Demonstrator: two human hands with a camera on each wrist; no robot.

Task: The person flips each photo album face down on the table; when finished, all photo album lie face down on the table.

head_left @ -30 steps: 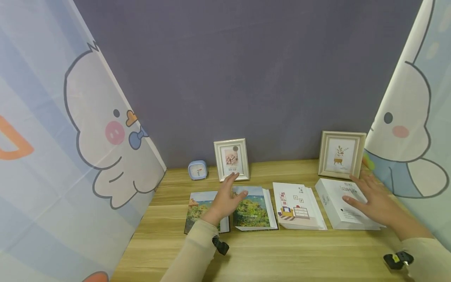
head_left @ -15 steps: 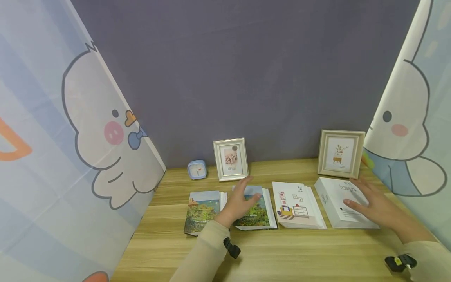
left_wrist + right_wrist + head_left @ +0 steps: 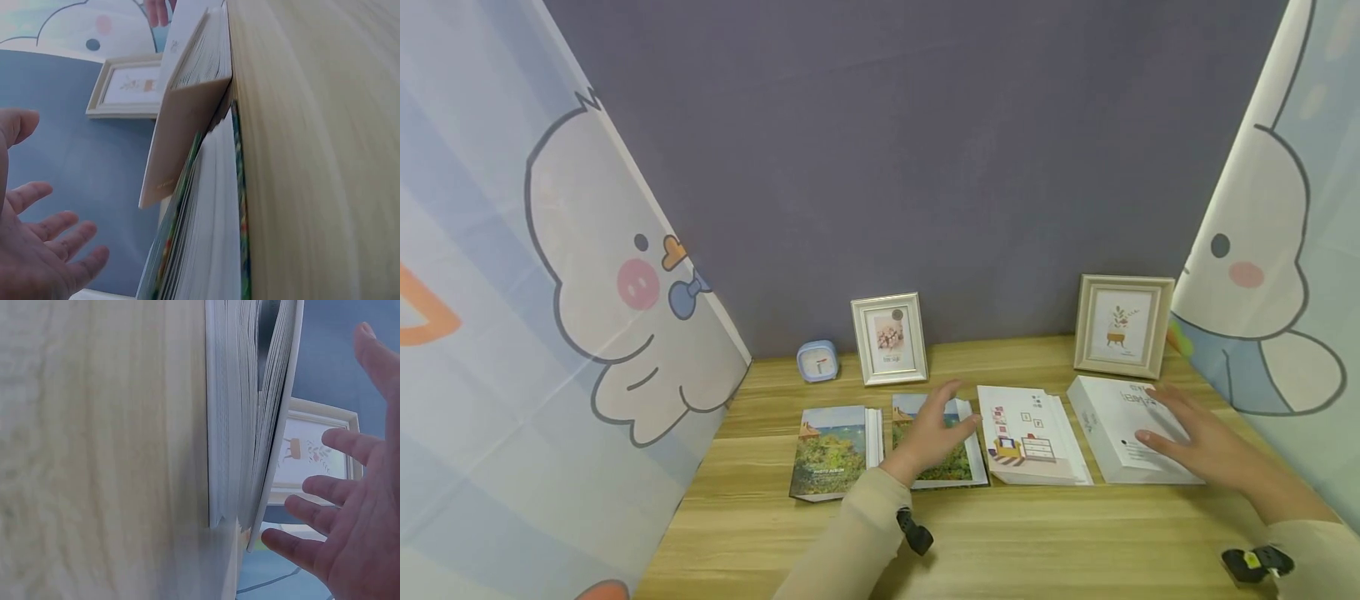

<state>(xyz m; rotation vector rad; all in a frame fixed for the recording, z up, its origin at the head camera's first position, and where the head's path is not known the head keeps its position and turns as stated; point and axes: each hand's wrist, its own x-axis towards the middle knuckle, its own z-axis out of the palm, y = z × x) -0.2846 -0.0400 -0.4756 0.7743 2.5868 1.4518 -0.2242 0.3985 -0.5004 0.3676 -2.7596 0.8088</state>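
Observation:
In the head view my left hand (image 3: 928,437) hovers over the second photo album (image 3: 947,462), which has a landscape cover and is partly hidden by the hand. Its fingers are spread, and the left wrist view shows the palm (image 3: 31,262) holding nothing above the album's pages (image 3: 212,206). To its left lies a matching photo album (image 3: 831,458); to its right is a white album with a furniture drawing (image 3: 1026,437). My right hand (image 3: 1206,442) is spread over the right side of a thick white album (image 3: 1120,442), with nothing in its fingers (image 3: 306,550).
Behind the row of albums stand a small blue clock (image 3: 818,362), a silver picture frame (image 3: 891,339) and a cream picture frame (image 3: 1123,327). A dark cloth (image 3: 925,167) backs the wooden table (image 3: 1022,542), and printed curtains (image 3: 632,208) flank both sides.
My left hand has moved right, from between the two landscape albums to over the second one, uncovering the first. The right hand has stayed nearly in place over the thick white album.

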